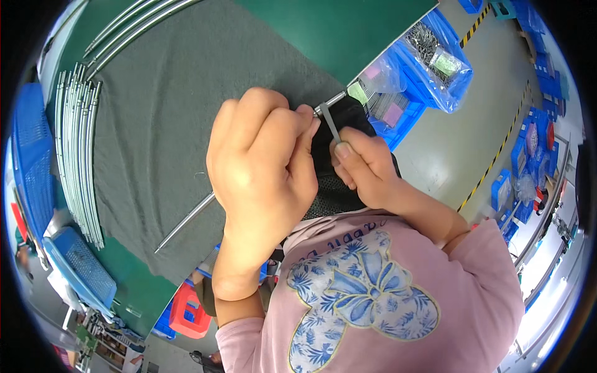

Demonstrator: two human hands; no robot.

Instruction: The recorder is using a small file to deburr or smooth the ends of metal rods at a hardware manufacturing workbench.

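A slim silver metal rod runs diagonally beneath my left hand, which is closed around it, thumb and fingers pinching near its upper end. Beyond those fingertips the rod's tip sticks out toward the table's right edge. My right hand is closed on a flat grey wrench, thumb lying along its handle. The wrench's head meets the rod just past my left fingertips; how it fits there is too small to tell. Under the rod spreads a dark grey cloth. My left palm hides the rod's middle.
Several metal rods lie side by side at the left, with more long rods at the far left. Blue baskets stand beyond the green table. At its right edge, blue bins hold bagged metal parts. A red stool stands below.
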